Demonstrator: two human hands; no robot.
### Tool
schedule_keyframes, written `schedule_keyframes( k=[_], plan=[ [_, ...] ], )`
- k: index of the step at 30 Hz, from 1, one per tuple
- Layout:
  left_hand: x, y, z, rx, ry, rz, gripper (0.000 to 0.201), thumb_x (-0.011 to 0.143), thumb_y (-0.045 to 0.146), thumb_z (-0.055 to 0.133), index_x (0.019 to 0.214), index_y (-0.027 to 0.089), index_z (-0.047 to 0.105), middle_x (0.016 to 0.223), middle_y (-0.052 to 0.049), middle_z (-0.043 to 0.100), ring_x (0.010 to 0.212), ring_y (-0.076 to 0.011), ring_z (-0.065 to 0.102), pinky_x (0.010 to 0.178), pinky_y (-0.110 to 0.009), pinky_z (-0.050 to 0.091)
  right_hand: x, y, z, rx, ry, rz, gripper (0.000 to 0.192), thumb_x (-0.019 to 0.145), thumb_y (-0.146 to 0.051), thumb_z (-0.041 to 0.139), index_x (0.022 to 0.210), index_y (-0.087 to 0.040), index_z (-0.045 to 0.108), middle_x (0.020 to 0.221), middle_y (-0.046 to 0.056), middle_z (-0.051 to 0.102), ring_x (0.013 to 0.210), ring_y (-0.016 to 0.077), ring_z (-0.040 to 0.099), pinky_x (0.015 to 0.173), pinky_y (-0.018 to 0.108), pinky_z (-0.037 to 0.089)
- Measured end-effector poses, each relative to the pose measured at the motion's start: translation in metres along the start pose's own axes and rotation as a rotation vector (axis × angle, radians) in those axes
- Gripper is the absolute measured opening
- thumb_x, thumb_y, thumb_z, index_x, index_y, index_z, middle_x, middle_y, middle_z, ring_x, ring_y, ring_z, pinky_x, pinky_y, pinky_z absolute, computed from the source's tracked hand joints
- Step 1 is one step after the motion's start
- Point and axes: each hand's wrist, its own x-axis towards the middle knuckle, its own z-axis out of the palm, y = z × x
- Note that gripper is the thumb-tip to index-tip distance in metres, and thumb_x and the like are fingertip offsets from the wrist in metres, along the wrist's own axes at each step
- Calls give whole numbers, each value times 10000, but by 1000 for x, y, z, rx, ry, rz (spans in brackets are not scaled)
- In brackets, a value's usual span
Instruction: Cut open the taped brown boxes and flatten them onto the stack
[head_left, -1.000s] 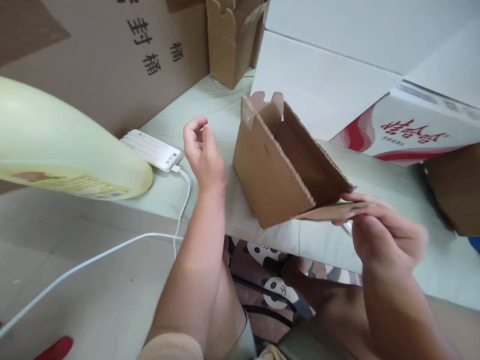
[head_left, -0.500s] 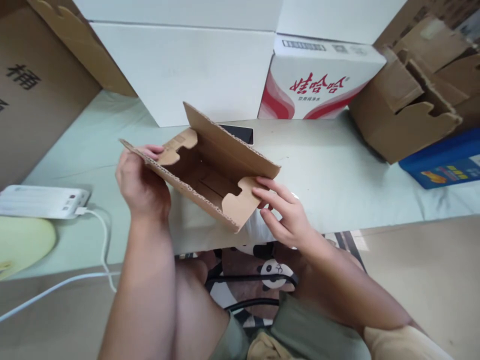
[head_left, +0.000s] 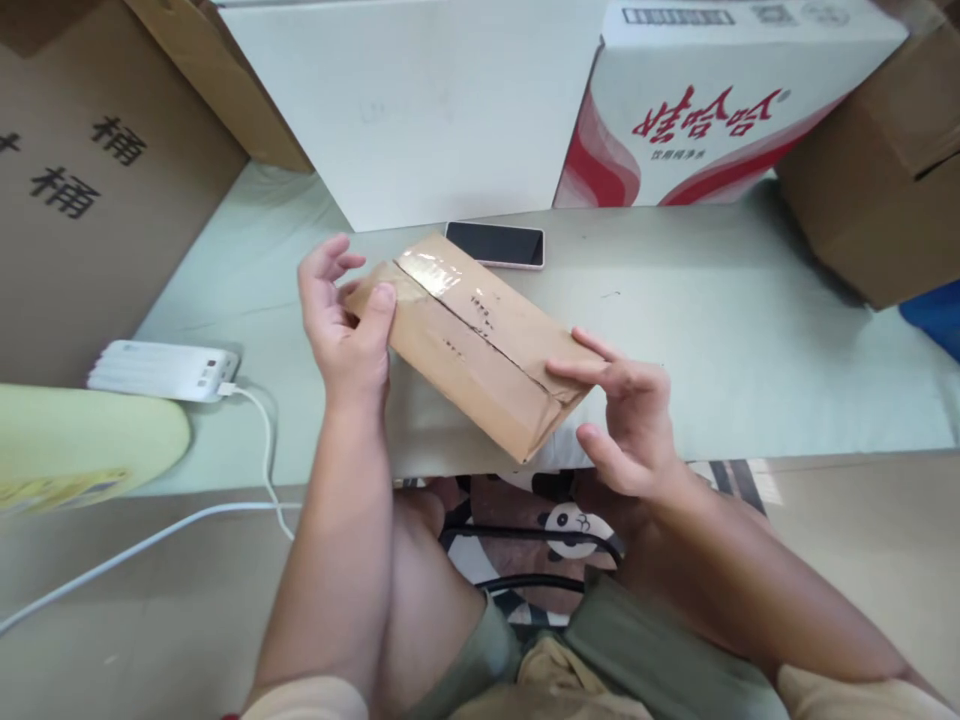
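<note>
A small brown cardboard box (head_left: 480, 345) is tilted above the table's front edge. Its upper face has a lengthwise seam, faint dark print and shiny clear tape at the left end. My left hand (head_left: 346, 325) grips that end, thumb on top and fingers behind. At the opposite end, the fingers of my right hand (head_left: 630, 415) are stretched out against the box's corner, while its thumb stands apart from the cardboard. The underside of the box is hidden.
A phone (head_left: 496, 245) lies behind the box, in front of large white cartons (head_left: 435, 110). A power bank (head_left: 165, 370) with a white cable (head_left: 264, 430) and a yellow-green object (head_left: 90, 440) are at left. Brown cartons (head_left: 870, 190) stand at right.
The box has been turned: its open inside and raised flaps faced me before, and now a seamed, taped face does. My right thumb has spread away, and the camera view has shifted.
</note>
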Motion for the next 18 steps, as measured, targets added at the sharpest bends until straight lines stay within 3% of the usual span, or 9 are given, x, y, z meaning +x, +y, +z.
schedule_keyframes(
  k=[3, 8, 10, 14, 16, 18],
  plan=[
    [-1, 1, -6, 124, -105, 40, 451, 869, 635, 719, 1160, 291, 731, 1240, -73, 615, 1251, -269, 574, 1117, -466, 459, 0, 1, 2, -19, -46, 42, 417, 927, -270, 628, 1331, -280, 524, 1229, 81, 750, 1500, 340, 475, 1219, 672, 390],
    [-3, 5, -9, 157, -251, 51, 389, 925, 634, 633, 1061, 306, 791, 1279, -88, 603, 1279, -307, 570, 1141, -510, 457, 2, 1, 3, -42, -68, 46, 390, 919, -256, 624, 1300, -283, 545, 1197, 66, 749, 1480, 337, 501, 1259, 679, 336],
    [-4, 10, -8, 161, -236, 32, 338, 935, 575, 646, 1014, 285, 803, 1236, -90, 617, 1239, -297, 591, 1122, -494, 472, 2, 1, 4, -38, -75, 49, 373, 935, -277, 612, 1297, -294, 528, 1210, 72, 732, 1456, 337, 527, 1255, 679, 342],
    [-1, 18, -5, 155, -146, -91, 151, 885, 338, 709, 918, 238, 817, 1191, -82, 637, 1210, -257, 614, 1134, -416, 461, -2, 5, 3, -3, 47, 110, 395, 990, -402, 570, 1362, -332, 457, 1486, 117, 555, 1444, 334, 529, 1185, 616, 457],
    [3, 20, -5, 147, -76, -126, 159, 828, 237, 687, 905, 213, 824, 1164, -82, 653, 1184, -236, 618, 1142, -386, 448, -4, 10, 3, -1, 127, 200, 409, 1013, -450, 545, 1391, -339, 437, 1548, 125, 486, 1443, 321, 526, 1148, 570, 501],
    [7, 21, -6, 133, 11, -158, 217, 768, 184, 639, 888, 181, 820, 1108, -84, 692, 1149, -226, 625, 1128, -374, 449, -5, 17, 3, -3, 154, 330, 415, 1026, -465, 538, 1406, -325, 445, 1528, 132, 511, 1428, 302, 538, 1137, 540, 512]
  ],
)
